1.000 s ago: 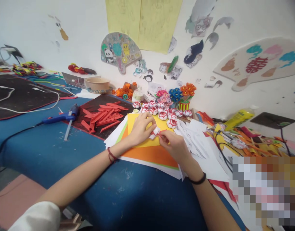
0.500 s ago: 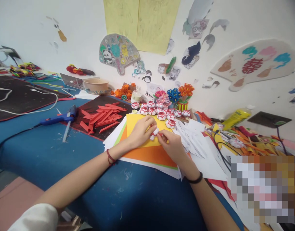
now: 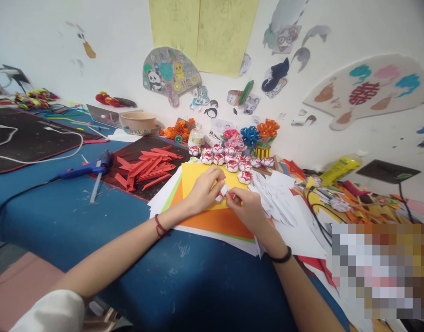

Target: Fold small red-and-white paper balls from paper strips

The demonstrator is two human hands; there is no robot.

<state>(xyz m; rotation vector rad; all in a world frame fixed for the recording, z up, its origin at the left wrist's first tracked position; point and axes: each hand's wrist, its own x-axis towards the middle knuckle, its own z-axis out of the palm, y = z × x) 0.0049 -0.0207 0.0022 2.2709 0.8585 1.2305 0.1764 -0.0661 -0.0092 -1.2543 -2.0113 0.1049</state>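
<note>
L hand (image 3: 204, 189) & R hand (image 3: 248, 205) are both pinching a red-&-white folded paper pc (image 3: 223, 190) over the yellow paper (image 3: 192, 174), & it could be ripping or popping open if they're pulling too hard.

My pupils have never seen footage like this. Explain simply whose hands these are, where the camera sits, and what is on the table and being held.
No machine here: these are a person's bare left hand and right hand. The view comes from a camera worn on that person's head, looking forward and down.

Between them, the fingers hold a small folded white-and-red paper piece, above a bright yellow paper sheet. On the blue-covered table, to the left, long red folded paper strips lie on a thin black mat, beside a blue glue gun. Just beyond the hands sit rounded red-and-white paper shapes.
</note>
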